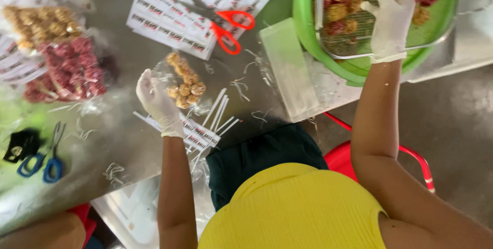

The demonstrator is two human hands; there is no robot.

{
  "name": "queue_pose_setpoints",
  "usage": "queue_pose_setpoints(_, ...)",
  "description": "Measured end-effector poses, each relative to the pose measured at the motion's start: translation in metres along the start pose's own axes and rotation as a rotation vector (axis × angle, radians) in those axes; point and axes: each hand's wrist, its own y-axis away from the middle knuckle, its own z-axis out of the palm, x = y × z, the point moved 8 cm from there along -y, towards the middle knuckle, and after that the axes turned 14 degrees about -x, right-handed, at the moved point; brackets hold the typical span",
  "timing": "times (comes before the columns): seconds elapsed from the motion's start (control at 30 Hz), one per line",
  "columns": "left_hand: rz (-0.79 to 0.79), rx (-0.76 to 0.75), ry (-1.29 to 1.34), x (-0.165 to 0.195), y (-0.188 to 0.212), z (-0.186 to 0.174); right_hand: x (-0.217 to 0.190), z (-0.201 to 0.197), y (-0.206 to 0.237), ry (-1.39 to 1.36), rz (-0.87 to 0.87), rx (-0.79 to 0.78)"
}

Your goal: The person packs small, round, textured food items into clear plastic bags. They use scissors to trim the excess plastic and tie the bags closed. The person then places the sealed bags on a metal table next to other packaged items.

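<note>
- Your left hand, in a white glove, grips the edge of a clear plastic bag of golden-brown round snacks near the middle of the frame, on the grey metal table.
- Your right hand, also gloved, lies at the upper right over a wire mesh tray of red and yellow snack balls; you cannot tell whether its fingers pinch one.
- That tray sits in a green plastic basket.
- Just below the bag lie white label strips with red print and thin white sticks.
- Red-handled scissors rest on a sheet of labels at the upper middle.
- At the left lie a filled bag of red snacks and blue-handled scissors.
</note>
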Motion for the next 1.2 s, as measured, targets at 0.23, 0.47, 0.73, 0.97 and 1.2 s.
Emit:
queue_pose_setpoints(0.23, 0.037, -0.139, 0.002, 0.066, 0.009, 0.081, 0.018, -0.04, -0.021, 0.071, 0.086, -0.019)
queue_pose_setpoints(0.47, 0.457, -0.601, -0.05, 0.2, 0.082, 0.264, 0.019, 0.023, -0.016, 0.679, -0.253, -0.586)
queue_pose_setpoints(0.73, 0.448, -0.514, -0.791, 0.22, 0.094, 0.489, -0.014, -0.103, -0.06, 1.084, -0.025, 0.003)
queue_pose_setpoints(0.97, 0.562, -0.725, -0.958, 0.203, 0.134, 0.531, 0.021, -0.102, -0.037, 0.701, -0.068, -0.43)
queue_pose_setpoints(1.2, 0.405, -0.505, -1.047, 0.196, 0.079, 0.517, 0.01, -0.088, -0.096, 1.057, -0.21, -0.197)
